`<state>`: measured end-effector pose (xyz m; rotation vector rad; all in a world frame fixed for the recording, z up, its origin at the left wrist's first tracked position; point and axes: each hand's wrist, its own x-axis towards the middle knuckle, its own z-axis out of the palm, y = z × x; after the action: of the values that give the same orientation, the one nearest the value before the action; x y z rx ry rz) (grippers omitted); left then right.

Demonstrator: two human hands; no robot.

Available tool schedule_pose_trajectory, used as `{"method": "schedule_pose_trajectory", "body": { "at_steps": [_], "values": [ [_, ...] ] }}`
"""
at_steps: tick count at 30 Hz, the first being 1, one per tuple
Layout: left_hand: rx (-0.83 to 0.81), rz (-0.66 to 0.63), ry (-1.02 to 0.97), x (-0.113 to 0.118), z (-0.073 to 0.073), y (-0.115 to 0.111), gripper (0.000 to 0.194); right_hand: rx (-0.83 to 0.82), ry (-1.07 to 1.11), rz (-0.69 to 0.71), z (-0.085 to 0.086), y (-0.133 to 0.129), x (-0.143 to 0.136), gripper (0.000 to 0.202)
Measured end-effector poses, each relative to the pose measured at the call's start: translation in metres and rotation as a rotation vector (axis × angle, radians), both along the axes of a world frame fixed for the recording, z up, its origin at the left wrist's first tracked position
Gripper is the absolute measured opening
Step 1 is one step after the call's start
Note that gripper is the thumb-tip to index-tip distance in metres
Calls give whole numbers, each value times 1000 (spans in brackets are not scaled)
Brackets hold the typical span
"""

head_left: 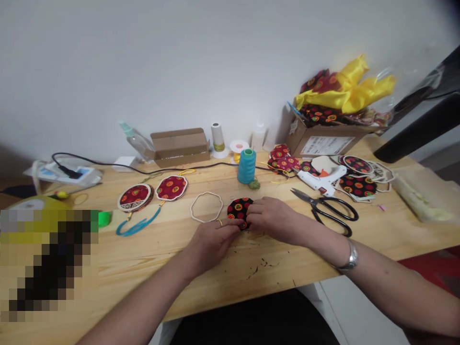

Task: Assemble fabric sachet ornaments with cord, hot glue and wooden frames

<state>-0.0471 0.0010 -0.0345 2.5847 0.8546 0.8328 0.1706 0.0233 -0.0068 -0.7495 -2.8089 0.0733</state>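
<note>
A round black fabric piece (237, 209) with red and orange flower motifs lies on the wooden table between my hands. My left hand (214, 239), wearing a ring, has its fingers pressed together at the lower edge of the piece. From the right, my right hand (270, 218) grips the same piece with bent fingers, covering its right side. A thin wooden frame (191, 209) with a scalloped outline rests just left of the fabric. Behind it stands a teal thread spool (247, 167). Black-handled scissors (332, 209) lie open beside my right forearm.
Two red fabric pendants (134, 197) with wooden rims and blue tassels lie at left. A white glue gun (321, 181) sits among fabric pieces at right. A cardboard box (323, 139) overflows with cloth. A black cable (161, 171) crosses the back. Dark scraps dot the front.
</note>
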Motion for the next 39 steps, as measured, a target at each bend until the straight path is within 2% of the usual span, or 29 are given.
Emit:
{"method": "schedule_pose_trajectory", "body": {
  "at_steps": [9, 18, 27, 33, 39],
  "values": [
    [-25, -4, 7, -1, -1, 0, 23, 14, -121, -15, 1, -4, -2, 11],
    [5, 6, 10, 0, 2, 0, 24, -96, -111, -118, 1, -2, -4, 9],
    [13, 12, 14, 2, 4, 0, 22, -7, -126, 1, 9, -6, 1, 11],
    [11, 4, 13, 1, 4, 0, 22, 10, -143, 3, 14, -7, -1, 10],
    [1, 12, 32, 1, 3, 0, 21, 109, -205, 54, 19, -13, -2, 15]
  ]
}}
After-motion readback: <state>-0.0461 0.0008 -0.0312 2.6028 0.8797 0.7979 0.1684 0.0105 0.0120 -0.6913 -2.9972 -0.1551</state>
